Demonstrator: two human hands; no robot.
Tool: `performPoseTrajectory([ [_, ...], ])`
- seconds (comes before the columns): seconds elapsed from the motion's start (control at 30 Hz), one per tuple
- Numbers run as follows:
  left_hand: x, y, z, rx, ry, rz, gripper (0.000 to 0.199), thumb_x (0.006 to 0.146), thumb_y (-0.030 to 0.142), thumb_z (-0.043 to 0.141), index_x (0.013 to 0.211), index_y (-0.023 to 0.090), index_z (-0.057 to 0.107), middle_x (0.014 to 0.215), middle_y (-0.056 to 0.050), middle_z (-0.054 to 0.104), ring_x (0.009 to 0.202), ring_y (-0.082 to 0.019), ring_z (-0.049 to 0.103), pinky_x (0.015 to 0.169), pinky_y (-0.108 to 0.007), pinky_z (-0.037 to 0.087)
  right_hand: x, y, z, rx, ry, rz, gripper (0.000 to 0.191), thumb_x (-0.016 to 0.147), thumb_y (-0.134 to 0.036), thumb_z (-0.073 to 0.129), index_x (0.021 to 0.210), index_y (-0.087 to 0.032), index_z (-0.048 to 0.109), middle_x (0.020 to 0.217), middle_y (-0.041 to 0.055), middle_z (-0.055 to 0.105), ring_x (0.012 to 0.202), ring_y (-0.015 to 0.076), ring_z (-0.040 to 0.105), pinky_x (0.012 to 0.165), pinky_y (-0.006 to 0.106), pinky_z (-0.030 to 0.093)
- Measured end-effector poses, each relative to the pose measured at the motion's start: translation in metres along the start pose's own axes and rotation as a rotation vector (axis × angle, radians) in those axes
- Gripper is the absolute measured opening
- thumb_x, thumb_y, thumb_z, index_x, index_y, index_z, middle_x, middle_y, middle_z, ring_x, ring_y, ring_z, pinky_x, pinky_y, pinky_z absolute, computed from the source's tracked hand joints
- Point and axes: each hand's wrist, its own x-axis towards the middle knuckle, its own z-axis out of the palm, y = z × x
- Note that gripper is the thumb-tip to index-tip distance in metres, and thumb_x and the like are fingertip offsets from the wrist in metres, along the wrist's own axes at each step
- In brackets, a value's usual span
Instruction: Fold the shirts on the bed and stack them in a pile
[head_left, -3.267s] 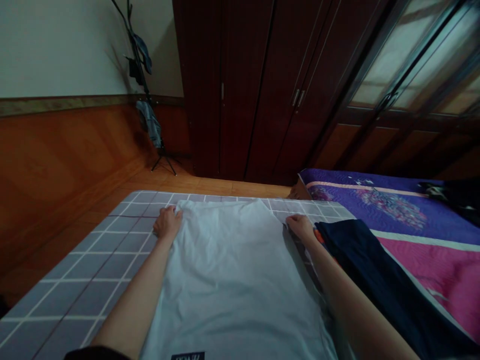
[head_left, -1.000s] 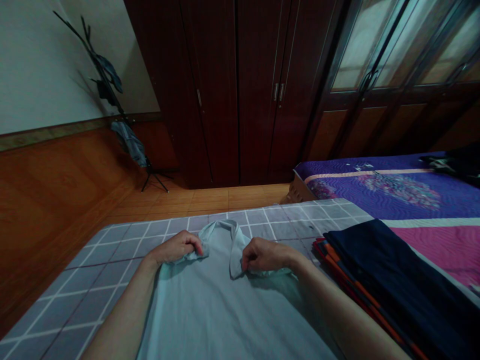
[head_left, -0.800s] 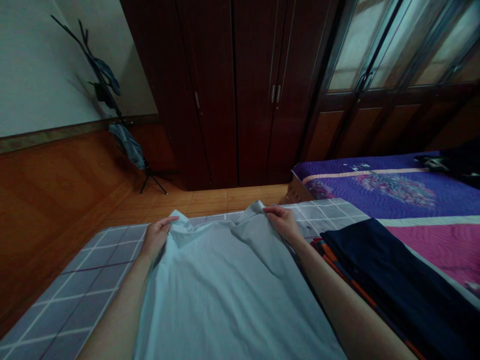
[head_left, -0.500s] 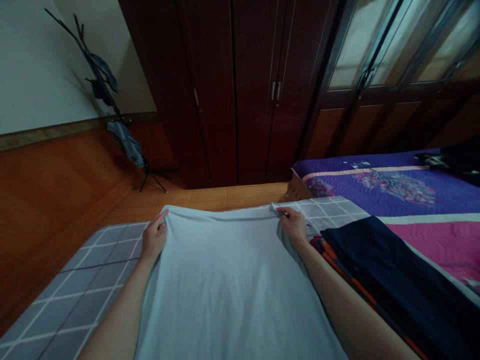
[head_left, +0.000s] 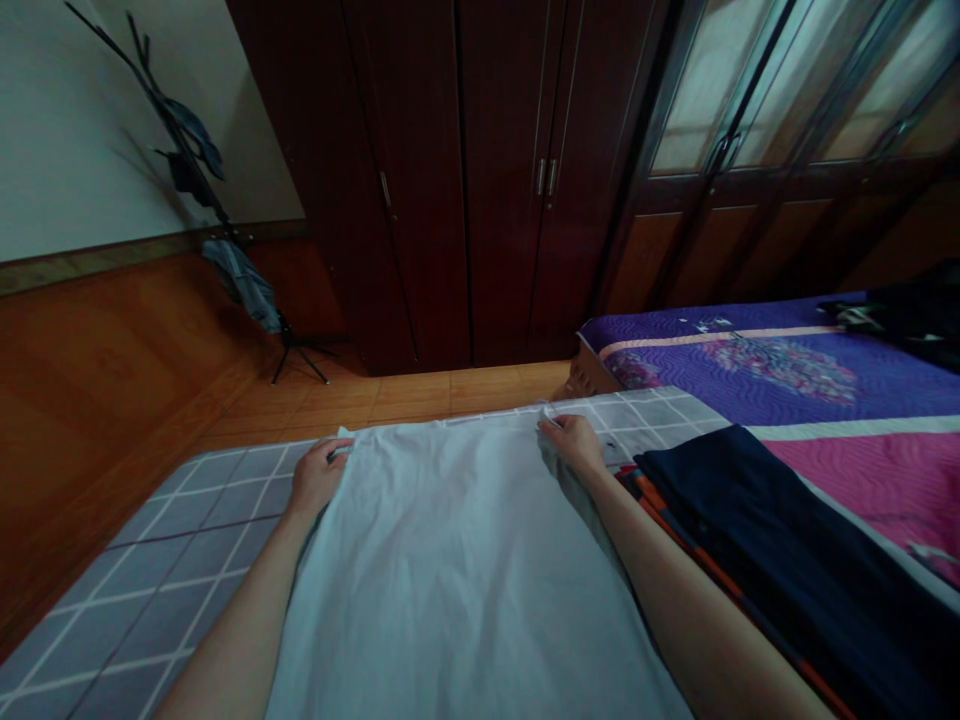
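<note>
Where the grey checked bed cover [head_left: 150,560] lies flat, one pale shirt [head_left: 457,560] is spread over it, dark folded clothes [head_left: 757,540] alongside; left hand [head_left: 319,475] and right hand [head_left: 577,445] pinch its far corners, fingers [head_left: 551,423] closed on the cloth.
</note>
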Motion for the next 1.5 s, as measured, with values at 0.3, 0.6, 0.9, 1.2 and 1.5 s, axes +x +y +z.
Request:
performPoseTrajectory([
  [0.3, 0.001, 0.008, -0.009, -0.015, 0.098, 0.014, 0.052, 0.076, 0.016, 0.037, 0.123, 0.016, 0.059, 0.124, -0.008, 0.060, 0.111, -0.024, 0.057, 0.097, -0.035, 0.044, 0.006, 0.000, 0.006, 0.245, 0.051, 0.089, 0.028, 0.091, -0.040, 0.051, 0.091, -0.014, 0.061, 0.078, 0.0005, 0.064, 0.065, 0.0122, 0.060, 0.059, 0.026, 0.049],
  [0.6, -0.001, -0.011, 0.002, 0.252, -0.019, 0.018, 0.051, 0.078, 0.015, 0.042, 0.126, 0.017, 0.057, 0.121, -0.010, 0.062, 0.112, -0.029, 0.055, 0.095, -0.040, 0.043, 0.003, 0.007, 0.015, 0.200, 0.012, 0.040, 0.020, 0.089, -0.032, 0.059, 0.095, -0.013, 0.062, 0.087, 0.0015, 0.064, 0.072, 0.0127, 0.061, 0.066, 0.029, 0.051],
  [0.9, -0.002, -0.015, -0.003, 0.314, -0.012, -0.002, 0.051, 0.077, 0.017, 0.042, 0.127, 0.014, 0.058, 0.116, -0.013, 0.064, 0.105, -0.030, 0.058, 0.090, -0.038, 0.046, 0.002, 0.004, 0.002, -0.074, 0.145, 0.022, 0.038, 0.078, -0.023, 0.046, 0.105, -0.008, 0.067, 0.072, 0.0070, 0.066, 0.067, 0.0196, 0.060, 0.067, 0.031, 0.045],
  [1.2, -0.004, -0.008, -0.005, 0.297, 0.001, -0.025, 0.048, 0.081, 0.019, 0.042, 0.126, 0.014, 0.057, 0.121, -0.014, 0.061, 0.112, -0.031, 0.052, 0.097, -0.042, 0.039, -0.005, -0.003, 0.008, -0.307, 0.105, -0.018, 0.037, 0.080, -0.026, 0.051, 0.114, -0.017, 0.063, 0.091, 0.0099, 0.069, 0.086, 0.0237, 0.062, 0.077, 0.032, 0.043],
  [1.5, -0.040, 0.004, -0.033, 0.141, -0.154, -0.007, 0.059, 0.080, 0.030, 0.048, 0.135, 0.010, 0.043, 0.132, -0.014, 0.054, 0.123, -0.026, 0.048, 0.102, -0.037, 0.038, -0.029, -0.022, -0.004, -0.394, -0.008, -0.143, 0.034, 0.087, -0.029, 0.056, 0.118, -0.013, 0.054, 0.116, 0.0107, 0.058, 0.102, 0.0227, 0.057, 0.090, 0.043, 0.044],
])
